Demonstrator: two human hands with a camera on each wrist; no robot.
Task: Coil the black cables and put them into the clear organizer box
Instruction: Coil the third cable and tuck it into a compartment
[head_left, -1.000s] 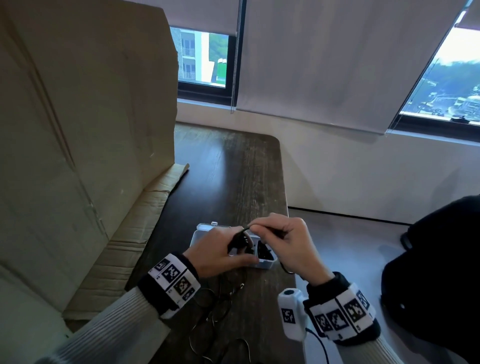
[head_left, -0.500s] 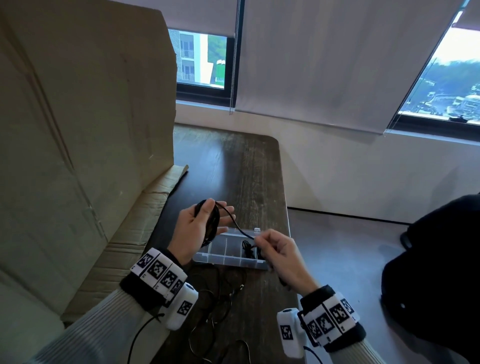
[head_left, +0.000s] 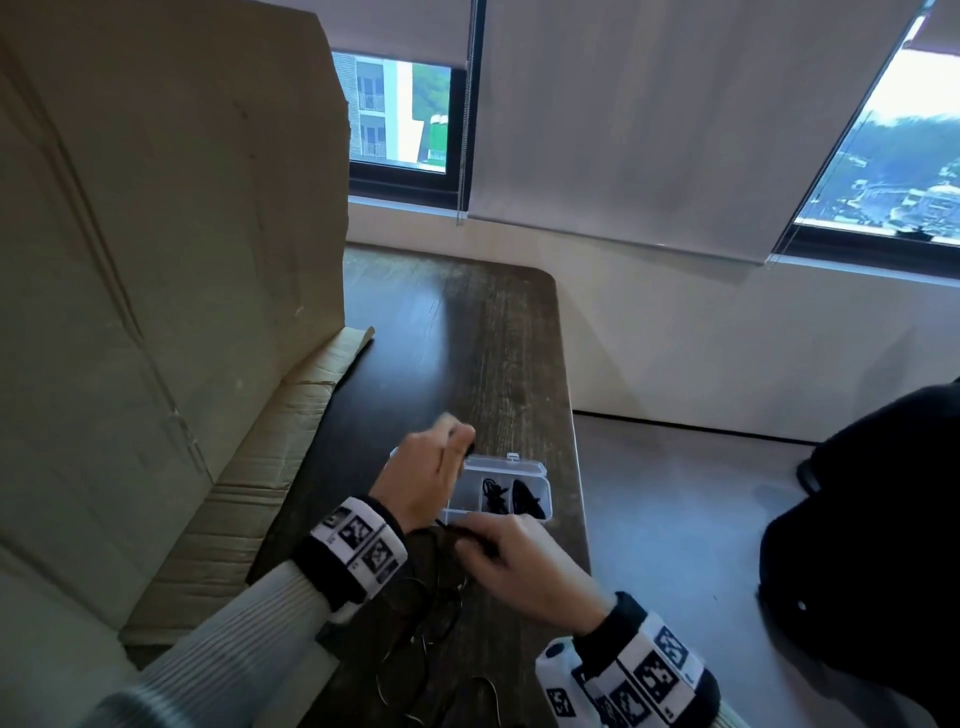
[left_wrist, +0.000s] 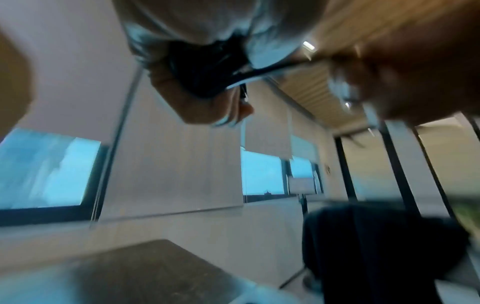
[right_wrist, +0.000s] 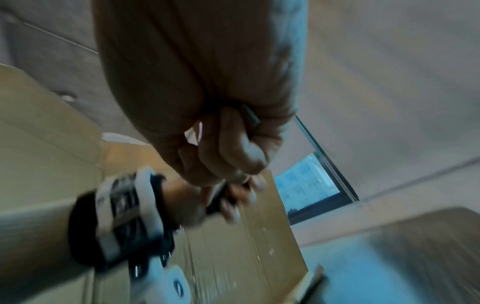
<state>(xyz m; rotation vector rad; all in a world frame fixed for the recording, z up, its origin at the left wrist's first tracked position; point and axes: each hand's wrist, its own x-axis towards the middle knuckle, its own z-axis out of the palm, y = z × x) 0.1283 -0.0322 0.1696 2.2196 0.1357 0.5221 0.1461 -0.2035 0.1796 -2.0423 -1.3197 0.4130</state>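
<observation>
No words, brand names or numbers can be read in any view. The only markings are the black-and-white square code patterns on the left wristband (head_left: 358, 545) and the right wristband (head_left: 649, 680), and small ones on the white wrist camera housing (head_left: 558, 696); they carry no legible text

Two hands (head_left: 421, 480) (head_left: 511, 564), one organizer box (head_left: 524, 467) (clear)

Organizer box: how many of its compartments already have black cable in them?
2: the organizer box holds one bundle in a middle compartment and another at the right end. The left hand may hide more.
</observation>
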